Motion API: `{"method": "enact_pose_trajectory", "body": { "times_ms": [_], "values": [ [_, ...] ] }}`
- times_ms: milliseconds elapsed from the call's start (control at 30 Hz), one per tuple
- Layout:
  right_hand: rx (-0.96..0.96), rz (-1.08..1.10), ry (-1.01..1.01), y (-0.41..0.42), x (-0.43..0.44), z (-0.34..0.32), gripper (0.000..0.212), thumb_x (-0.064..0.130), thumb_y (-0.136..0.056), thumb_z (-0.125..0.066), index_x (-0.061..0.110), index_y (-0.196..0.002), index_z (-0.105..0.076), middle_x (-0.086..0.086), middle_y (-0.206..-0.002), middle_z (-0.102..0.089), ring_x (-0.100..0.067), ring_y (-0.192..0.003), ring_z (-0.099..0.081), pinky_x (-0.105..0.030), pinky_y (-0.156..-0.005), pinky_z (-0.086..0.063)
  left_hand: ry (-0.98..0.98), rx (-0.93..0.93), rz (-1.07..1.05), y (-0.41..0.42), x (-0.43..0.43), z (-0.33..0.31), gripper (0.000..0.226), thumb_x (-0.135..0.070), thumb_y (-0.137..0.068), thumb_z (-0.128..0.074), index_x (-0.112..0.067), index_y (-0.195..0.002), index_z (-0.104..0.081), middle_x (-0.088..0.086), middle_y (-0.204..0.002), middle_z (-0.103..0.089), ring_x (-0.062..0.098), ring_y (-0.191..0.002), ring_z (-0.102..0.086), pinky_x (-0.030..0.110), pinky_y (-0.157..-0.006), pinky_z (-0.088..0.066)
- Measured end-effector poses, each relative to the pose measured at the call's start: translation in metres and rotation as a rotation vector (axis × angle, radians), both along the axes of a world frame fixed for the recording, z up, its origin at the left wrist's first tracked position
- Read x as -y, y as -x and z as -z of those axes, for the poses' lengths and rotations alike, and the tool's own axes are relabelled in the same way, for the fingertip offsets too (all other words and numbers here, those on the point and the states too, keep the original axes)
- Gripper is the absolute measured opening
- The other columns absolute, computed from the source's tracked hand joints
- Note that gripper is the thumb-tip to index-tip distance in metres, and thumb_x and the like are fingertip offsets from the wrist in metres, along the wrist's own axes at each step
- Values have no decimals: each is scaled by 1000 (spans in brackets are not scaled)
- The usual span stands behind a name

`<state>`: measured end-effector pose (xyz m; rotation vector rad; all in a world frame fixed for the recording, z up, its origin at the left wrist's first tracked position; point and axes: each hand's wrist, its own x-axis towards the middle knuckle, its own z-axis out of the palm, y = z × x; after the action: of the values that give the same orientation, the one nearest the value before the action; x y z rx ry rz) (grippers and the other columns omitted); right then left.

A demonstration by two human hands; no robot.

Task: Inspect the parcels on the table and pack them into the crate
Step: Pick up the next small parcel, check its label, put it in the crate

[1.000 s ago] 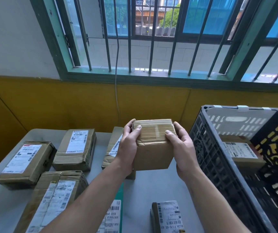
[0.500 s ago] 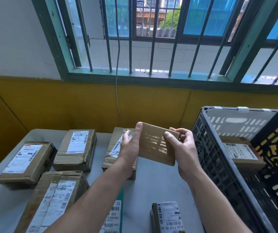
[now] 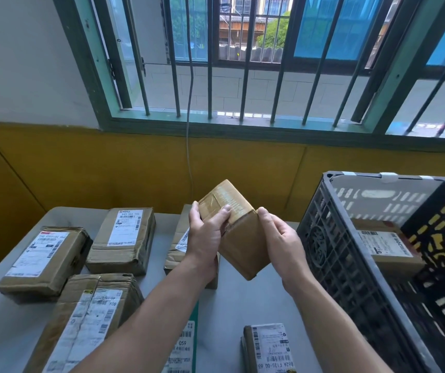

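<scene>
A small taped cardboard parcel (image 3: 240, 238) is held in the air above the grey table (image 3: 232, 300), tilted on one corner. My left hand (image 3: 206, 235) grips its left side, thumb across the taped top face. My right hand (image 3: 280, 238) holds its right edge with curled fingers. The dark plastic crate (image 3: 350, 267) stands just right of my hands, with one labelled parcel (image 3: 383, 247) inside it.
Several labelled cardboard parcels lie on the table: two at the far left (image 3: 43, 259) (image 3: 124, 238), one behind my left hand (image 3: 179, 240), a large one near left (image 3: 87, 324), a small one at the front (image 3: 269, 348). A yellow wall and barred window stand behind.
The parcel has been rotated in my hands, from a flat face toward me to standing on a corner with its taped end turned up. Both hands shifted their grip.
</scene>
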<state>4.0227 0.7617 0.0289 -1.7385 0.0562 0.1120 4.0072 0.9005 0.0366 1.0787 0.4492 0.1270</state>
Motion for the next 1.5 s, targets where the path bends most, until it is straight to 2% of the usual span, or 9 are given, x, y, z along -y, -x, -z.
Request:
{"method": "enact_pose_trajectory", "body": {
  "times_ms": [200,400,600,700,900,1033,1167,1300,1500],
  "values": [
    [-22,-109,-31,7,-5,-7,55,80,-75,-46,47,-111,-69,20,-104,-72,-7,-104,-67,-23,-79,-52,55,55,-5,2,-3,1,80,-14,-96,-66,-42,-156,-20,6,-126,-59,26,-103,-72,38,-73,-63],
    [-27,-157,-81,8,-6,-9,70,78,-75,-52,37,-132,-62,12,-117,-73,-9,-109,-68,-36,-96,-57,40,52,-32,0,0,0,53,-18,-95,-69,-34,-136,-40,7,-118,-68,20,-91,-77,34,-67,-62],
    [-53,-151,-97,6,-6,-7,26,31,-103,-51,33,-125,-65,2,-112,-74,-21,-106,-69,-34,-87,-60,-95,91,28,3,1,2,56,-18,-101,-60,-42,-146,-36,-1,-126,-65,17,-105,-69,27,-67,-61],
    [-41,-160,-123,5,-5,-8,26,23,-104,-49,36,-118,-67,2,-108,-75,-21,-104,-70,-27,-78,-59,-120,101,24,3,0,3,55,-15,-100,-59,-41,-142,-35,0,-125,-64,17,-105,-68,23,-63,-59],
    [-68,-109,-185,4,-8,-7,28,30,-102,-58,23,-128,-63,-2,-113,-76,-18,-103,-73,-31,-78,-62,-147,96,4,3,5,0,57,-25,-100,-62,-30,-152,-38,1,-132,-65,20,-112,-69,47,-94,-59],
    [-65,-68,-168,3,-8,-3,20,28,-101,-59,27,-121,-60,-1,-108,-74,-19,-103,-71,-38,-83,-62,-137,108,-11,4,6,2,44,-20,-100,-62,-38,-138,-47,-5,-122,-68,12,-100,-72,37,-82,-63],
    [-44,-26,-157,2,-11,-3,26,38,-99,-62,26,-121,-58,-1,-110,-73,-19,-102,-71,-50,-91,-59,-117,121,-13,3,13,1,34,-24,-102,-60,-38,-131,-48,-2,-129,-66,21,-118,-66,49,-98,-57],
    [-44,-22,-166,0,-11,-2,33,34,-99,-61,32,-132,-55,1,-119,-69,-19,-107,-70,-52,-90,-59,-136,123,-28,4,14,1,34,-22,-101,-62,-37,-129,-49,0,-127,-67,23,-115,-68,50,-95,-58],
    [-7,24,-173,-3,-10,-1,19,42,-94,-67,34,-110,-60,6,-106,-74,-14,-100,-72,-46,-93,-58,-67,69,8,6,12,-1,41,-22,-100,-61,-38,-137,-52,8,-126,-69,32,-109,-71,60,-94,-56]
  ]
}}
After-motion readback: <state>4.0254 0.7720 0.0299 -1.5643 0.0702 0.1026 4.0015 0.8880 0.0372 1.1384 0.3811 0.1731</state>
